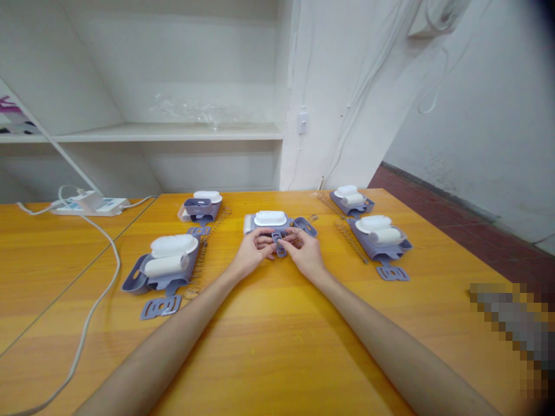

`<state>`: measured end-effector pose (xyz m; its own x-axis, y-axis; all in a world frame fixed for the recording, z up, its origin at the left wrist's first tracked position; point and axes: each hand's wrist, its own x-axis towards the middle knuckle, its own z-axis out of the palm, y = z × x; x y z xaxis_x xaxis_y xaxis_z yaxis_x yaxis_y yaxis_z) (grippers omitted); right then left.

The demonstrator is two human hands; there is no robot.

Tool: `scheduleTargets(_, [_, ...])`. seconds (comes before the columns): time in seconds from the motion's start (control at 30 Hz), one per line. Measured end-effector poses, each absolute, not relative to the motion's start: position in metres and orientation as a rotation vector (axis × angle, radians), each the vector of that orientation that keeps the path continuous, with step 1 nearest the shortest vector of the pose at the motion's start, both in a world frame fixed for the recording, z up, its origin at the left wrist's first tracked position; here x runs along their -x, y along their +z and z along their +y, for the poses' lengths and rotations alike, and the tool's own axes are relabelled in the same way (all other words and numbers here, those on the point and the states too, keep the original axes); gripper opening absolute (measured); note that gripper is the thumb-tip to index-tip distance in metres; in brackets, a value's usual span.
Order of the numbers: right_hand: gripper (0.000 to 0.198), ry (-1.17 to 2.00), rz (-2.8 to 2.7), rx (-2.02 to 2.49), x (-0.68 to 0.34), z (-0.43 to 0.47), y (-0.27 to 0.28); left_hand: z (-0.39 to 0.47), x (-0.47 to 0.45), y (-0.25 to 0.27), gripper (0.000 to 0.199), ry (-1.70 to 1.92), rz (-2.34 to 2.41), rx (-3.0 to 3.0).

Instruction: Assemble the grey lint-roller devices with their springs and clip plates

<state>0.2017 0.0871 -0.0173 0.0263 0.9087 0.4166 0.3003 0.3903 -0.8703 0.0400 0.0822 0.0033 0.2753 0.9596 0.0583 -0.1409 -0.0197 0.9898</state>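
Between my hands, a small grey-purple slotted plastic plate point(278, 244) is held up on edge just above the table. My left hand point(255, 251) pinches its left side with the fingertips. On the other side, the thumb and fingers of my right hand point(304, 251) close on the same plate. Right behind them lies a grey plastic housing with a white bristled brush head point(270, 218) on top. A grey oval cup point(305, 226) rests beside it, just beyond my right hand. A small metal spring point(313, 218) lies near that cup.
Left are two sets of grey parts with white brush heads point(169, 245), slotted plates point(160, 307) and coiled springs point(200, 263). Two similar sets point(379, 237) stand right. A power strip point(89, 203) with a white cable point(113, 254) lies far left. Shelving point(173, 137) rises behind.
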Motion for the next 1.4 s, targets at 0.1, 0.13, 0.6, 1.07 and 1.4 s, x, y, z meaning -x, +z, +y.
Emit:
scheduleTargets(0.1, [0.034,0.66,-1.527,1.134,-0.202,0.087,-0.019,0.082,-0.04,0.003,0.053,1.093,0.876,-1.256])
scheduleTargets(0.13, [0.033,0.656,-1.529,1.136,-0.202,0.087,-0.019,0.082,-0.04,0.003,0.053,1.093,0.875,-1.252])
scheduleTargets(0.6, [0.034,0.567,-1.785,1.03,-0.203,0.085,-0.014,0.085,-0.04,0.0,0.051,1.123,0.941,-1.272])
scheduleTargets(1.07, [0.025,0.577,-1.754,1.05,-0.202,0.084,-0.011,0.088,-0.034,0.0,0.049,1.071,0.891,-1.261])
scheduleTargets(1.4, [0.032,0.917,-1.588,1.012,-0.205,0.087,-0.01,0.087,-0.034,0.005,0.05,1.137,0.867,-1.123])
